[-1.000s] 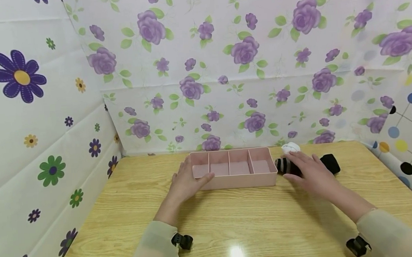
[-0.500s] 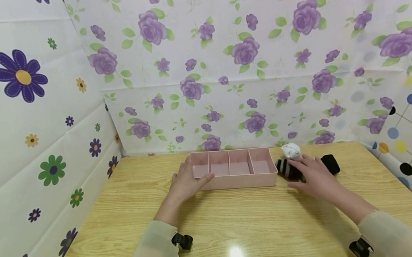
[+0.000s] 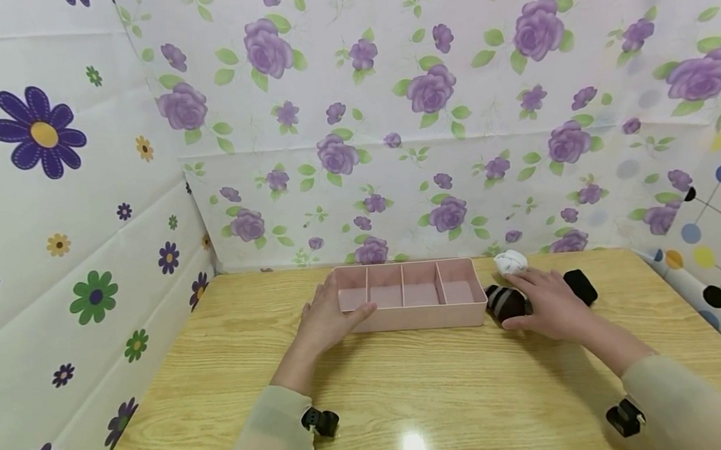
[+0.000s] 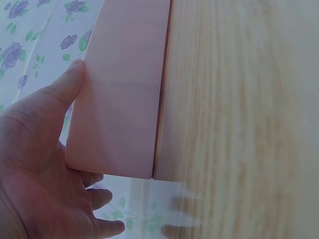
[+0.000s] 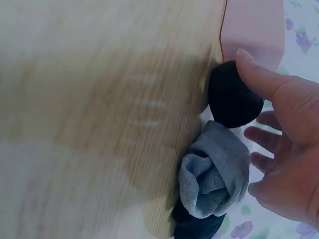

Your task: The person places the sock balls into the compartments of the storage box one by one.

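Note:
A pink divided storage box (image 3: 417, 318) stands towards the back of the table. My left hand (image 3: 323, 318) holds its left end, thumb along the front rim and fingers round the end wall. Just off the box's right end, my right hand (image 3: 555, 309) has thumb and fingers on either side of a rolled black sock with grey stripes (image 3: 505, 303). A rolled grey sock (image 5: 214, 169) lies beside it in the right wrist view, mostly covered by the hand in the head view. Behind is a rolled white sock (image 3: 510, 262); another black one (image 3: 581, 286) lies to the right.
The wooden table (image 3: 410, 389) runs back to a flowered cloth (image 3: 353, 114). Patterned cloth also hangs at the left and right sides. The box has several compartments with no item visible inside.
The striped black sock has turned, its rounded end now facing forward, under my right thumb. My right hand has shifted slightly, uncovering more of the white sock. The left hand stays at the box.

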Action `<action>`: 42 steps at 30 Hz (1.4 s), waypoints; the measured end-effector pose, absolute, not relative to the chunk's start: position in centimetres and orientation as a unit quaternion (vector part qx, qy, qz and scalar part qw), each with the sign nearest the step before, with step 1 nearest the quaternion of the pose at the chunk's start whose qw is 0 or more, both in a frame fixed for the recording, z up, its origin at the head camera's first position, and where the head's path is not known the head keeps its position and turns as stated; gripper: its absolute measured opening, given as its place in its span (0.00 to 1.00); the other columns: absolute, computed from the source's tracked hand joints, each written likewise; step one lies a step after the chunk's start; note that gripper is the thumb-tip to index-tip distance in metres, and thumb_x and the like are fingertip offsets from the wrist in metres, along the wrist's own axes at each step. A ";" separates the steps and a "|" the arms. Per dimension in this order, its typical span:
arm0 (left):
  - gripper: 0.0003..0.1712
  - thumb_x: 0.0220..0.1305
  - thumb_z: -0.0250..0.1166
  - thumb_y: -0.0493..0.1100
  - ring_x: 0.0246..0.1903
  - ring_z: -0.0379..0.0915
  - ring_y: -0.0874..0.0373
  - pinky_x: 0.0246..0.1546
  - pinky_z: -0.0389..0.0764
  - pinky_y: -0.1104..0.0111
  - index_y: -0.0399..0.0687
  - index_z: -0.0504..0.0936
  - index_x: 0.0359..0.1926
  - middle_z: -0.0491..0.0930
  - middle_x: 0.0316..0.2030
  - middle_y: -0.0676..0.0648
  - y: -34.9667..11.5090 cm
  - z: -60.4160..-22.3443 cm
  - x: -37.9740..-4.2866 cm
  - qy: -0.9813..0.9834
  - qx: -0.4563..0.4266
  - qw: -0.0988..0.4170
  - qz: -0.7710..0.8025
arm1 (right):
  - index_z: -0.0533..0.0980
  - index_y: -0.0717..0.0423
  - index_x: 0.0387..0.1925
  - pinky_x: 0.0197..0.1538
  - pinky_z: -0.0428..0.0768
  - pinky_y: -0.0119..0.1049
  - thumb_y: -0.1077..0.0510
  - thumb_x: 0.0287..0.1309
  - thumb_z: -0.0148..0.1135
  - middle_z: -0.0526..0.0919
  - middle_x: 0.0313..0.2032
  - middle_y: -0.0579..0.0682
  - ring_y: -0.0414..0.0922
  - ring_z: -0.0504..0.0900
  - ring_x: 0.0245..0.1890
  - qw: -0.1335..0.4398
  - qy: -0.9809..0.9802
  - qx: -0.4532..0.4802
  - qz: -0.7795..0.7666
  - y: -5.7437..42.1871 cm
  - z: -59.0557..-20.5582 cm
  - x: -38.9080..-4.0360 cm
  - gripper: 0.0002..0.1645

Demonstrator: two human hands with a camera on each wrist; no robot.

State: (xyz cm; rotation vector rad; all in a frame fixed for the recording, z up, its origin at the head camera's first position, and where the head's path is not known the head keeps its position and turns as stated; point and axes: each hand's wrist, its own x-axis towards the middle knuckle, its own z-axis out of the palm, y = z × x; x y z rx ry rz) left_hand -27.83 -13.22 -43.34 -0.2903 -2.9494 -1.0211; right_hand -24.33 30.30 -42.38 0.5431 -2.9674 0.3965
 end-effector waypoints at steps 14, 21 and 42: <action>0.69 0.72 0.70 0.71 0.86 0.40 0.34 0.81 0.39 0.31 0.38 0.43 0.90 0.48 0.87 0.35 -13.1 -43.4 -27.9 -0.939 -0.089 0.007 -0.331 | 0.72 0.65 0.79 0.73 0.50 0.83 0.38 0.63 0.81 0.73 0.73 0.74 0.74 0.69 0.75 0.024 -0.969 0.193 0.156 30.6 -43.0 -25.9 0.55; 0.68 0.72 0.70 0.72 0.86 0.40 0.35 0.81 0.39 0.31 0.39 0.43 0.90 0.48 0.87 0.35 -13.1 -43.5 -27.9 -0.939 -0.089 0.004 -0.332 | 0.72 0.65 0.78 0.76 0.49 0.80 0.37 0.65 0.80 0.78 0.71 0.71 0.72 0.75 0.71 0.053 -0.967 0.178 0.172 30.5 -42.4 -25.5 0.53; 0.70 0.71 0.70 0.73 0.86 0.40 0.35 0.81 0.38 0.31 0.41 0.41 0.90 0.48 0.87 0.35 -13.4 -43.5 -28.0 -0.935 -0.087 -0.003 -0.343 | 0.66 0.64 0.83 0.62 0.75 0.76 0.28 0.70 0.71 0.72 0.73 0.76 0.77 0.72 0.70 0.091 -0.970 0.105 0.200 27.6 -38.0 -24.0 0.59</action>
